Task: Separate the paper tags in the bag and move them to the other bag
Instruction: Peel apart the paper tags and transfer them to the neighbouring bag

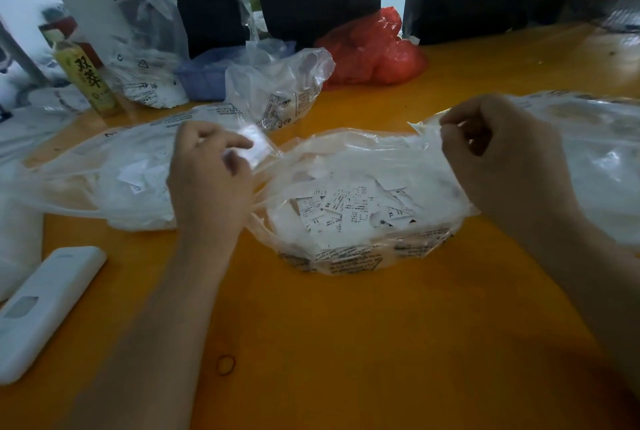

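Pinching the bag's [349, 256] rim, both hands' fingers [450, 131] curl, wrists raised.

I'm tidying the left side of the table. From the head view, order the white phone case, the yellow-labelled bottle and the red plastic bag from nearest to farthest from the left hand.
From the left hand:
1. White phone case, near left, lying flat.
2. Yellow-labelled bottle, far left, upright.
3. Red plastic bag, at the back, right of centre.

An orange table [346, 343] carries clear bags [363, 256] (several), a red bag [374, 48], a white case [45, 308].
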Tool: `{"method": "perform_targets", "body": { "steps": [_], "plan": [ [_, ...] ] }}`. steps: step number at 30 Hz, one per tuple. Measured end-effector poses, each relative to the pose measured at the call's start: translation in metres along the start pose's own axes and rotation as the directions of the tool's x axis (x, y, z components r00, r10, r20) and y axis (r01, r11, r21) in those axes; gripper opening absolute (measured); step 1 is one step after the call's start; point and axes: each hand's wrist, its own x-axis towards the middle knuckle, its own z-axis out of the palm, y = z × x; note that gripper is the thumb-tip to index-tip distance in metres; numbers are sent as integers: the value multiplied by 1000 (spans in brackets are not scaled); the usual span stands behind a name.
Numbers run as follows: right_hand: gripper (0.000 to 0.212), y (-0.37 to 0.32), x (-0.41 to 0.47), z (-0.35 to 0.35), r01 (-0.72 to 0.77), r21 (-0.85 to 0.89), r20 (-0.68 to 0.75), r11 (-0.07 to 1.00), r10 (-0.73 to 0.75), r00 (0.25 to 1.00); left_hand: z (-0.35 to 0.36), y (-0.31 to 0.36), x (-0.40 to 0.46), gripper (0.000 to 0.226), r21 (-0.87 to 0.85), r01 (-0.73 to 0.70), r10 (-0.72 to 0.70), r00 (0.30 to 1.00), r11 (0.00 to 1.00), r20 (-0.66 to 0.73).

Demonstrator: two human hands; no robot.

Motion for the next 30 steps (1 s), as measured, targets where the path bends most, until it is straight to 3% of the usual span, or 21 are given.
{"method": "perform_targets", "body": {
  "steps": [4,9,18,25,30],
  "plan": [
    [7,23,15,-17,-45,-468,196,883,153,969,-9,-42,14,23,263,113,-127,991,958,35],
    [14,50,23,-23,-53,-712,232,700,306,923,-1,-51,15,33,600,165,-363,904,782,224],
    [19,86,30,-14,-26,-780,360,625,482,799,9,-41,11,45,537,65,-308,873,841,377],
    [13,92,33,-18,-44,-772,346,634,477,808,0,-50,17,60,659,238,-552,770,713,320],
    [11,90,33,-18,-70,-764,343,642,494,799,3,-45,17,58,597,209,-474,817,775,329]
  ]
}}
